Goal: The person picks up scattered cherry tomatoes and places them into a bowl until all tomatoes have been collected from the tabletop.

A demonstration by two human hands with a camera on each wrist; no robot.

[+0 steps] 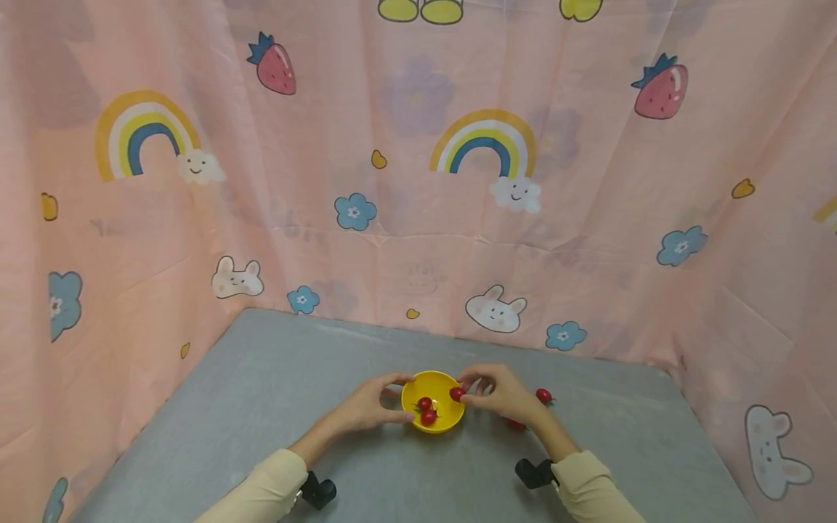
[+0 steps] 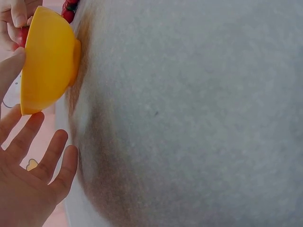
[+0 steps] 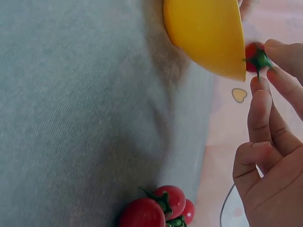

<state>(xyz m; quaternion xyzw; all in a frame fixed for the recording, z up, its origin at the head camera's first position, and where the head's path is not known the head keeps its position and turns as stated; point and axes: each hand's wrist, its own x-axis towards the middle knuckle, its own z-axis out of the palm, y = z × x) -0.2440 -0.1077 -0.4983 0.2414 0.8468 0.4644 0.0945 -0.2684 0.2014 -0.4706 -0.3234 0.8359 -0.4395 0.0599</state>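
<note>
A small yellow bowl (image 1: pixel 447 380) stands on the grey table, with red cherry tomatoes (image 1: pixel 428 418) lying inside it. My left hand (image 1: pixel 369 403) holds the bowl from the left side, thumb at the near rim and fingertips at the far rim; its other fingers are spread beside the wall in the left wrist view. With thumb and fingertips my right hand (image 1: pixel 500 390) pinches another cherry tomato (image 3: pixel 254 56) by its green-stemmed end, just over the bowl's right rim.
More cherry tomatoes (image 3: pixel 142 215) lie on the table (image 1: pixel 314 356) under and beyond the right forearm; one tomato (image 1: pixel 544 396) sits farther right. A pink printed curtain (image 1: pixel 392 261) hangs along the table's back and sides. Black wrist mounts (image 1: pixel 318 491) jut from both cuffs.
</note>
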